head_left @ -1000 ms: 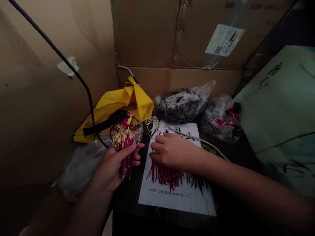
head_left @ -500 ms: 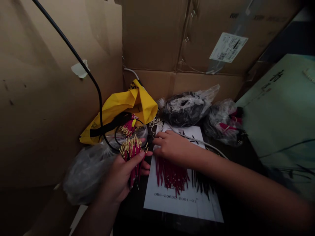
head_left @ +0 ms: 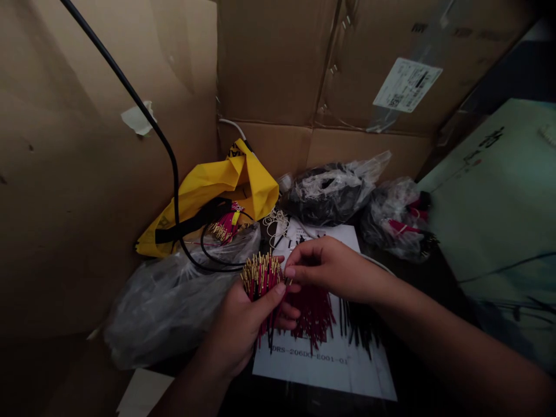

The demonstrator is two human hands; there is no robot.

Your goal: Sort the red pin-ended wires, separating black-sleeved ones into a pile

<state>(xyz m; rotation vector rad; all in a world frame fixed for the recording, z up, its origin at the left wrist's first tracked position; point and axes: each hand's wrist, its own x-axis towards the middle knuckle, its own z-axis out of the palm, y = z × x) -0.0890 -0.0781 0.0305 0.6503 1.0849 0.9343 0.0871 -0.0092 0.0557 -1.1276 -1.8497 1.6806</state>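
Observation:
My left hand [head_left: 256, 315] is wrapped around a thick bundle of red and black wires [head_left: 262, 277] with gold-coloured tips pointing up. At the bundle's right edge, the thumb and fingertips of my right hand [head_left: 319, 266] are pinched on a gold-tipped wire [head_left: 288, 281], mostly hidden by the fingers. Below my right hand, a pile of loose red wires [head_left: 315, 315] lies on a printed white sheet [head_left: 325, 376]. Loose black wires [head_left: 358, 327] lie to its right, partly covered by my forearm.
Behind are a yellow bag [head_left: 208, 179], another tied wire bundle [head_left: 226, 223], pale rubber bands [head_left: 275, 223] and plastic bags [head_left: 334, 191]. A grey plastic bag [head_left: 160, 313] lies left. A black cable [head_left: 130, 87] hangs across. Cardboard [head_left: 269, 63] and a pale green bag [head_left: 499, 191] surround the area.
My left hand has moved right and slightly down with the wire bundle. My right hand has moved from above the red wires to the bundle's edge, its fingertips now pinched there.

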